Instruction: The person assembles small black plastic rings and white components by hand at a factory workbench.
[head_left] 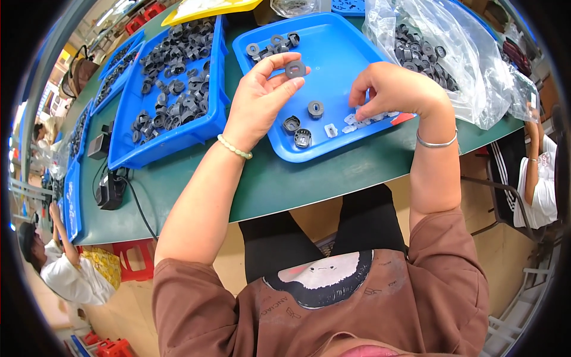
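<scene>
At upper centre, my left grip (260, 94) pinched a dark round part (291, 72); my right grip (399, 89) was over pale pieces (350, 127), whether closed I couldn't tell.

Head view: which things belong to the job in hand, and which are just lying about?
Apparently in the job:
dark round part, held in the left grip
small pale pieces, by the right grip
shallow blue tray
deep blue bin, holding similar dark parts

Apparently just lying about:
black corded box
yellow tray, at the far edge
</scene>
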A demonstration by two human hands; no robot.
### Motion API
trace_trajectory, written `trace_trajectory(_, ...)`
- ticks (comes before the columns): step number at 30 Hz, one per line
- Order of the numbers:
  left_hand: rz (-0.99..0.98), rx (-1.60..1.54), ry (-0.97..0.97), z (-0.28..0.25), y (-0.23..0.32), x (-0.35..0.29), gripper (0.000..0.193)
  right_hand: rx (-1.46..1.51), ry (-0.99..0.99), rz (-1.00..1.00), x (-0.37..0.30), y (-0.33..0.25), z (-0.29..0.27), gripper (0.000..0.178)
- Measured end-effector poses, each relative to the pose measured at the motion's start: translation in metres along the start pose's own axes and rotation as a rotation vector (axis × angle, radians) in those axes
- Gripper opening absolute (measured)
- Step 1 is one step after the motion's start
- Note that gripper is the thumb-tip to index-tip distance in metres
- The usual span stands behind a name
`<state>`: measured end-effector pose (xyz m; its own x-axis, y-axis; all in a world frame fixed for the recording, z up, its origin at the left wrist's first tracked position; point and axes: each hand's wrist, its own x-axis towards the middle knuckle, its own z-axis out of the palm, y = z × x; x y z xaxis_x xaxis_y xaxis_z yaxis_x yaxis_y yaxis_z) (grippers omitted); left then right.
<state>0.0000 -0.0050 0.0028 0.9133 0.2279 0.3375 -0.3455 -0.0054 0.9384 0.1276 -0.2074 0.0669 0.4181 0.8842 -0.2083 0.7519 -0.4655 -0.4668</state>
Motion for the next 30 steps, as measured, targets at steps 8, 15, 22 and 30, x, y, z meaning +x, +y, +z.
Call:
trace_trajectory(8, -0.051, -0.017, -0.016, -0.001, 0.003, 0.0, 0.036, 0.01, 0.086, -0.157, 0.007, 0.01, 0.003, 0.015)
trace_trajectory(15, -0.063, -0.038, -0.021, 0.0, 0.005, 0.0, 0.039, 0.473, 0.172, -0.239, 0.014, 0.003, -0.001, 0.01)
trace_trajectory(22, -0.095, -0.209, -0.014, 0.003, 0.008, 0.0, 0.038, 0.753, 0.385, -0.502, 0.039, -0.013, 0.023, 0.017)
trace_trajectory(30, -0.167, -0.149, -0.039, -0.001, 0.007, 0.002, 0.039, 0.808, 0.548, -0.468, 0.043, -0.032, 0.038, 0.009)
